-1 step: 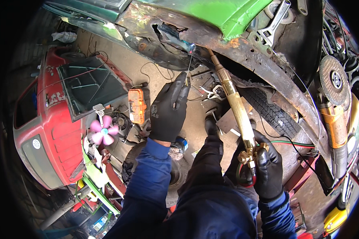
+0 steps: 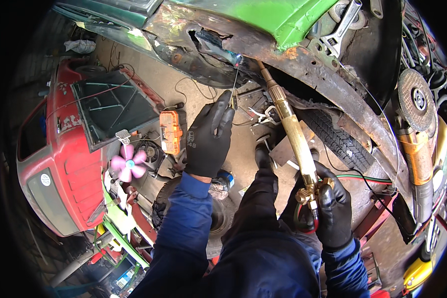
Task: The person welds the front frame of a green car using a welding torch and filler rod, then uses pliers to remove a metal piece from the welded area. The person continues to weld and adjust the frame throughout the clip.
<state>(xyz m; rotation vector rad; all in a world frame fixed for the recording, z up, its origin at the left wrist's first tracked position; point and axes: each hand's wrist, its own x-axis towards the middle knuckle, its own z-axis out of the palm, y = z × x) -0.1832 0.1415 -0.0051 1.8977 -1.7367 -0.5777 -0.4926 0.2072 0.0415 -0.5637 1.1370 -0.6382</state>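
My left hand (image 2: 209, 134), in a black work glove, pinches a thin welding rod (image 2: 235, 79). The rod's upper end meets a small bright glow at the edge of a ragged hole (image 2: 211, 42) in the rusty car body panel (image 2: 263, 44). My right hand (image 2: 335, 208), also gloved in black, is closed round the valve end of a brass gas welding torch (image 2: 297, 136). Its tapered tip points up and left at the panel, just right of the glow. Hoses (image 2: 317, 223) leave the torch's lower end by my right hand.
An angle grinder (image 2: 416, 144) hangs at the right. An adjustable wrench (image 2: 343, 30) lies at the top right. A tyre (image 2: 335, 139) sits below the panel. On the left are a red vehicle body section (image 2: 67, 169), a pink-bladed fan (image 2: 129, 164) and an orange case (image 2: 170, 131).
The fan blades stand at a different angle. My left hand and the rod have shifted very slightly left; the torch has hardly moved.
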